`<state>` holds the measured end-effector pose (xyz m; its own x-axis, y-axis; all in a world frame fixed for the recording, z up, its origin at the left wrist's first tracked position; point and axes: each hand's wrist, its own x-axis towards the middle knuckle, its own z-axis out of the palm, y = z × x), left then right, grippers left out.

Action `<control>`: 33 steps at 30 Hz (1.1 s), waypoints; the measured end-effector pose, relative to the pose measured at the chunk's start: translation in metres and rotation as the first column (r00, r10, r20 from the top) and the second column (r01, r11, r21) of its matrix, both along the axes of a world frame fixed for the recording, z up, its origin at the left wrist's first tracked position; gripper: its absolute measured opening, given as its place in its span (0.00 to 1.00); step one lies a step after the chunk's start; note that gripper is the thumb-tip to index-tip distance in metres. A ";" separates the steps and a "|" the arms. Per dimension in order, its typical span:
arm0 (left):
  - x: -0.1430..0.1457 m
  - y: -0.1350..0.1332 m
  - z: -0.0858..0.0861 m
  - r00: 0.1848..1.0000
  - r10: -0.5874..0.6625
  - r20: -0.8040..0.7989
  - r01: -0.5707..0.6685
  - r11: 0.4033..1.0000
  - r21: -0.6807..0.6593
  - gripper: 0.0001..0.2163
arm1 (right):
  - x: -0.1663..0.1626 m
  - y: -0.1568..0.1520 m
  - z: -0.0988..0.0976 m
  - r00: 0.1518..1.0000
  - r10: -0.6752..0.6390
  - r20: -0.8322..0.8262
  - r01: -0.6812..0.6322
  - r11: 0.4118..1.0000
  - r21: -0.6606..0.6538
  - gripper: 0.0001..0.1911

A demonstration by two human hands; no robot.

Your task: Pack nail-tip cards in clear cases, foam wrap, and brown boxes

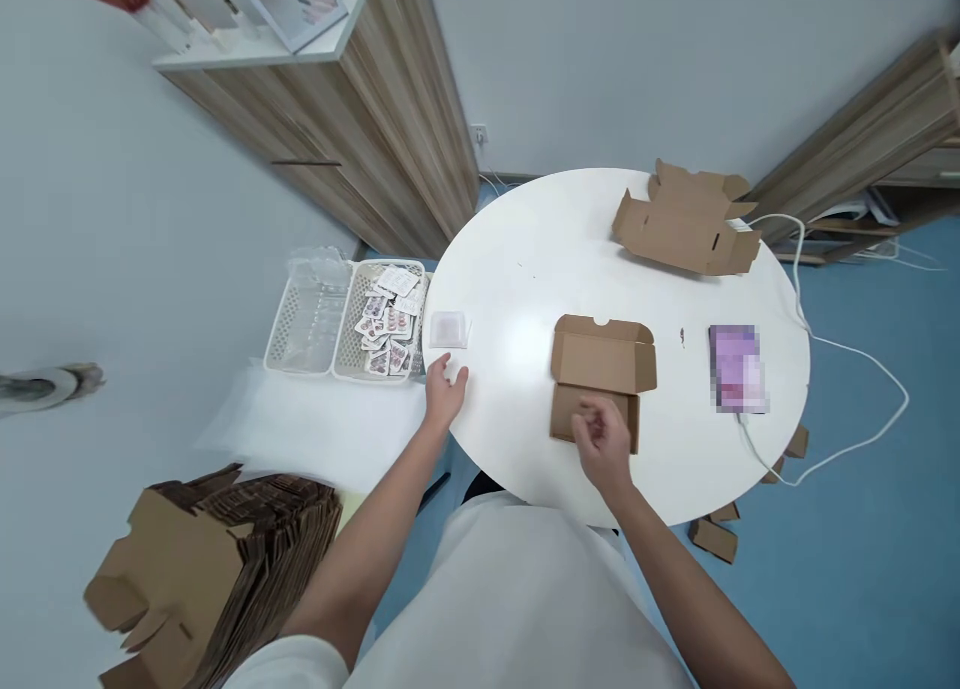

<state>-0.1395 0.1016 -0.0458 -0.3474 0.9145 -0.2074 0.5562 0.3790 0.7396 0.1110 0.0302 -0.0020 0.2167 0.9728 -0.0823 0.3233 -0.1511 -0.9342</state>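
The person's right hand (pixel 600 439) hangs over the front of a small open cardboard box (pixel 602 369), fingers bent in toward the thumb. I cannot tell from here whether it pinches anything or rests on the cardboard. The box sits near the middle of the round white desk (pixel 525 229), lid flap standing up at the back.

The left hand (pixel 445 389) lies at the desk's left edge, fingers loosely spread and holding nothing, just short of a clear packet (pixel 448 329).

Farther out, a second box (pixel 686 224) lies unfolded at the far side, with a purple phone (pixel 737 367) to the right. Off the desk to the left stand two white baskets (pixel 304 319), one filled with small packets (pixel 386 319), and a stack of flat cardboard (pixel 225 559).
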 end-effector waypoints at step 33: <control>-0.032 0.036 -0.028 0.957 0.016 0.290 -0.023 0.999 0.022 0.16 | -0.161 0.108 -0.077 0.993 -0.057 -0.106 0.017 0.939 -0.344 0.16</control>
